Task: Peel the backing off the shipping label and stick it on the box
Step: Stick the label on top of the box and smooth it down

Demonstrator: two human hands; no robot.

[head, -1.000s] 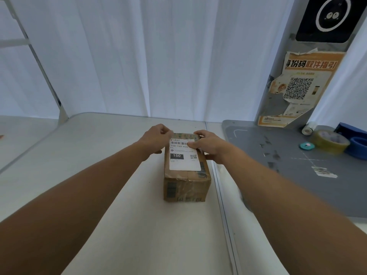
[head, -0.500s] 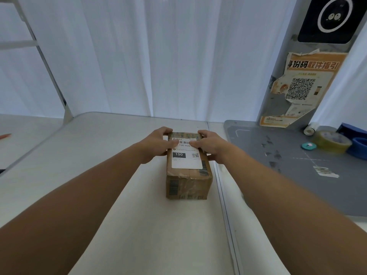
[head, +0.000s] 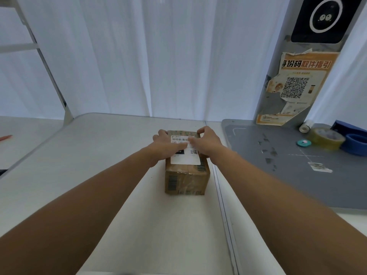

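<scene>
A small brown cardboard box stands on the white table in the middle of the view. A white shipping label with a barcode and a QR code lies flat on its top. My left hand rests on the box's left side, its thumb across the label's left half. My right hand grasps the far right corner of the box, thumb pressed on the label's upper middle. The two thumbs nearly meet. The label's upper part is partly hidden by them.
To the right lies a grey mat with a yellowish tape roll, a blue tape roll, a small teal disc and a white roll. A torn orange QR poster hangs behind. White curtains back the table.
Both hands have slid inward from the box's sides onto the label, and the thumbs now press near its middle. The box has stayed in place.
</scene>
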